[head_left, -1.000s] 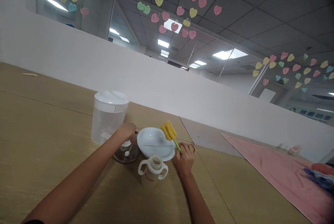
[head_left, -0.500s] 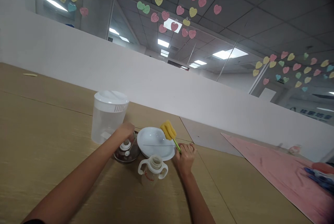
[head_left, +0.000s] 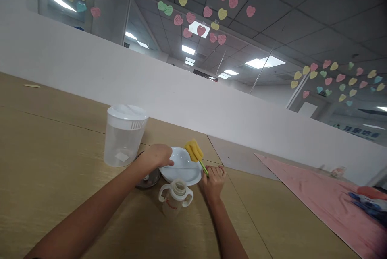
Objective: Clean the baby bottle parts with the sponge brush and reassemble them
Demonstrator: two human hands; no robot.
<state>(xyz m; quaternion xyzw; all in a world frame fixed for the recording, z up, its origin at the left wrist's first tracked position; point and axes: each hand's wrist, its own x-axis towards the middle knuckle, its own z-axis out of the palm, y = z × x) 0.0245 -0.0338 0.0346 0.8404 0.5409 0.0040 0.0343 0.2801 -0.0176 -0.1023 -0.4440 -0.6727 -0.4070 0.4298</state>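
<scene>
My right hand (head_left: 214,180) is closed round the green handle of a bottle brush (head_left: 194,151), whose yellow sponge head leans over the far right rim of a white basin (head_left: 193,178). Over the basin's left side, my left hand (head_left: 157,156) is curled with its thumb towards the middle; whatever the fingers hold is hidden. My left wrist and forearm cover much of a dark round dish (head_left: 149,181) with small white parts in it. An uncapped clear bottle (head_left: 173,204) with two white handles stands upright in front of the basin, touched by neither hand.
A tall translucent bucket (head_left: 121,142) with a white lid stands behind my left forearm. A low white wall (head_left: 181,94) runs along the back of the wooden table (head_left: 60,162). On the right lies a pink cloth (head_left: 314,186) with blue and red things on it.
My left hand has moved right, from the dark dish to above the basin's left side. My right hand and the brush have stayed in place.
</scene>
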